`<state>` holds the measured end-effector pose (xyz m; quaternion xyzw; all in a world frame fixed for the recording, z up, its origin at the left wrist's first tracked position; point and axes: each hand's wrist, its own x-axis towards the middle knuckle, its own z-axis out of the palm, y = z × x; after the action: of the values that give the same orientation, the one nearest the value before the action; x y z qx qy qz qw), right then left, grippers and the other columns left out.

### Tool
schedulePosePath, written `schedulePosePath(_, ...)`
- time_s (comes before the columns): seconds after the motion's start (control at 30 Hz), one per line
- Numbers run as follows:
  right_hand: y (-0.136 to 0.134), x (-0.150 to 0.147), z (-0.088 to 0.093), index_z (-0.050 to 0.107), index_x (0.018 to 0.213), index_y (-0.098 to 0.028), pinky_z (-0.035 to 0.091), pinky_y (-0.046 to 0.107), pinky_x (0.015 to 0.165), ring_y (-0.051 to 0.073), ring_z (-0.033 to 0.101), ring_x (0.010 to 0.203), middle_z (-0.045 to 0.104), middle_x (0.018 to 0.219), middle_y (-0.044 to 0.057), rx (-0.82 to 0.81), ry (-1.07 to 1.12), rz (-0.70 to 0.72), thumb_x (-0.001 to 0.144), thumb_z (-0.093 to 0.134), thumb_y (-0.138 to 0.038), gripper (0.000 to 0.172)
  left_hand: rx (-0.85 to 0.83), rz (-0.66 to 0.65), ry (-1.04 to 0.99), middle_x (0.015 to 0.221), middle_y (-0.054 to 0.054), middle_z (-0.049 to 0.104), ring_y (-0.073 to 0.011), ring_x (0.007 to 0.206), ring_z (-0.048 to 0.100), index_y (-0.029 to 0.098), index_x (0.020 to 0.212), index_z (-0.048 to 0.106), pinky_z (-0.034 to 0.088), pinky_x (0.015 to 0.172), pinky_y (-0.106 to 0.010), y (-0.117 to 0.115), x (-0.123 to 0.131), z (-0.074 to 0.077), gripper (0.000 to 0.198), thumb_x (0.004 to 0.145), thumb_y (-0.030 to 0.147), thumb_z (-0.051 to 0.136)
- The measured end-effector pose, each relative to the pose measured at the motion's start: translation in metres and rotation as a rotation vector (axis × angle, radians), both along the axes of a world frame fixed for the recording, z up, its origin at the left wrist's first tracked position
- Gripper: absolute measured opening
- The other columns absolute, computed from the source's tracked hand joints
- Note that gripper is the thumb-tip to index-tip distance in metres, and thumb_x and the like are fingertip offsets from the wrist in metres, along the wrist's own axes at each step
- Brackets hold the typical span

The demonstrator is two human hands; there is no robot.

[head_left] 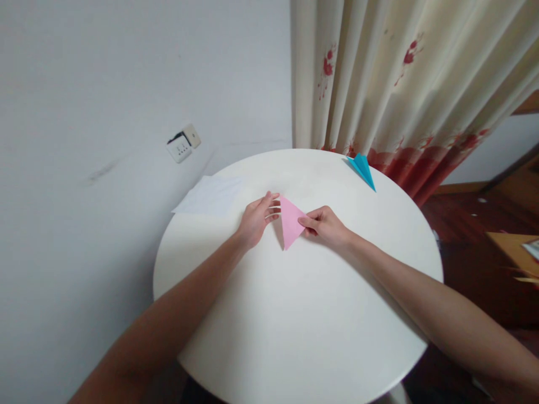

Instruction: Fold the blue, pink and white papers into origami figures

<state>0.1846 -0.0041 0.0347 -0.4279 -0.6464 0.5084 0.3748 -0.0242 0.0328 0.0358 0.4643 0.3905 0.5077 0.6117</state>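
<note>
On the round white table [295, 314], just beyond centre: pink paper triangle [291, 223] — right hand [324, 225] pinches its right corner, thumb on top; left hand [255, 219] at its left edge, fingers spread apart, contact cannot be told — blue folded paper [362, 168] far right, white paper [208, 195] far left

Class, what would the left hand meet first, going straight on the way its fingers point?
Most likely the pink paper, just ahead of the left hand; depth is unclear, so they may even touch.
</note>
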Motion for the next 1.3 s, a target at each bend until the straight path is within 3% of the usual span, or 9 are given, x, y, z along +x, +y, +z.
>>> schedulePosePath(0.07,0.001,0.000,0.000,0.061,0.053,-0.015,0.021,0.026,0.047,0.008,0.032,0.046,0.044,0.044,-0.002,0.013,0.012,-0.031,0.079,0.064,-0.062,0.054,-0.008,-0.186,0.066,0.089,-0.014,0.072,-0.0202,0.079,0.065,0.011,0.091,0.075,0.049,0.071,-0.031,-0.006,0.005,-0.001,0.058,0.075,0.066,0.075)
schedulePosePath(0.13,0.002,-0.001,-0.002,0.061,0.053,-0.015,0.022,0.026,0.048,0.008,0.033,0.047,0.044,0.045,-0.002,0.023,0.011,-0.045,0.080,0.063,-0.063,0.055,0.001,-0.266,0.163,0.080,-0.012,0.071,-0.0193,0.071,0.063,0.010,0.080,0.074,0.047,0.067,-0.030,-0.012,0.010,-0.004,0.056,0.074,0.066,0.076)
schedulePosePath(0.4,0.003,-0.004,-0.010,0.048,0.053,-0.019,0.018,0.027,0.048,0.008,0.027,0.048,0.037,0.049,-0.005,0.101,-0.062,-0.048,0.087,0.054,-0.064,0.056,0.114,-0.127,0.371,0.072,-0.008,0.070,-0.0169,0.061,0.058,0.012,0.076,0.076,0.039,0.058,-0.027,-0.015,0.015,-0.012,0.046,0.073,0.058,0.078)
schedulePosePath(0.7,0.004,0.001,-0.011,0.051,0.057,-0.019,0.022,0.026,0.048,0.008,0.031,0.048,0.041,0.051,-0.004,0.039,-0.047,0.096,0.090,0.054,-0.059,0.052,0.124,-0.108,0.462,0.064,-0.005,0.065,-0.0146,0.055,0.054,0.012,0.072,0.073,0.033,0.050,-0.024,-0.016,0.015,-0.014,0.046,0.072,0.057,0.079)
schedulePosePath(0.93,0.004,-0.003,-0.010,0.050,0.055,-0.019,0.019,0.027,0.049,0.008,0.028,0.049,0.038,0.050,-0.005,0.087,-0.029,-0.011,0.087,0.055,-0.061,0.053,0.110,-0.143,0.338,0.068,-0.005,0.065,-0.0130,0.057,0.051,0.012,0.076,0.074,0.037,0.054,-0.026,-0.015,0.016,-0.016,0.046,0.070,0.057,0.081)
schedulePosePath(1.1,0.006,-0.005,-0.010,0.049,0.054,-0.019,0.021,0.027,0.050,0.009,0.031,0.050,0.040,0.050,-0.004,0.108,0.001,-0.079,0.086,0.056,-0.052,0.047,0.088,-0.155,0.331,0.063,-0.002,0.060,-0.0104,0.055,0.046,0.012,0.074,0.072,0.032,0.052,-0.024,-0.015,0.017,-0.017,0.045,0.075,0.057,0.078)
schedulePosePath(1.3,0.011,-0.003,-0.013,0.052,0.053,-0.018,0.024,0.028,0.051,0.010,0.035,0.049,0.044,0.049,-0.003,0.105,0.026,-0.204,0.083,0.057,-0.049,0.044,0.049,-0.197,0.293,0.064,-0.003,0.062,-0.0106,0.058,0.049,0.011,0.076,0.073,0.034,0.056,-0.025,-0.012,0.016,-0.018,0.044,0.075,0.054,0.078)
